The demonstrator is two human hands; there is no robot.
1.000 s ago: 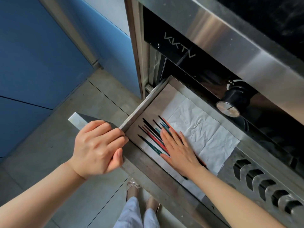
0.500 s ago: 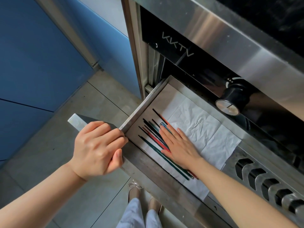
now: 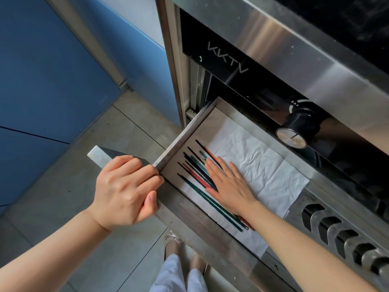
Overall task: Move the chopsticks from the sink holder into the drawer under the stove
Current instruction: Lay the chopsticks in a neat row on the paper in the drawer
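Observation:
Several chopsticks (image 3: 194, 174), black-tipped with teal and red shafts, lie side by side in the open steel drawer (image 3: 181, 142) under the stove, on its left side. My right hand (image 3: 230, 183) rests flat on them with fingers spread, covering the rightmost ones. My left hand (image 3: 124, 191) is curled around the left corner of the drawer's front panel. A creased white paper liner (image 3: 265, 165) covers the drawer's floor.
The stove's steel front (image 3: 284, 49) overhangs the drawer, with a black knob (image 3: 299, 128) just behind it. Vent slots (image 3: 345, 239) run along the panel at right. Blue cabinet doors (image 3: 52, 70) stand at left. My feet are on the grey tiled floor (image 3: 63, 175) below.
My right hand has slid slightly toward the drawer's front and right, uncovering more of the chopsticks' length. The left hand has kept its hold on the drawer front.

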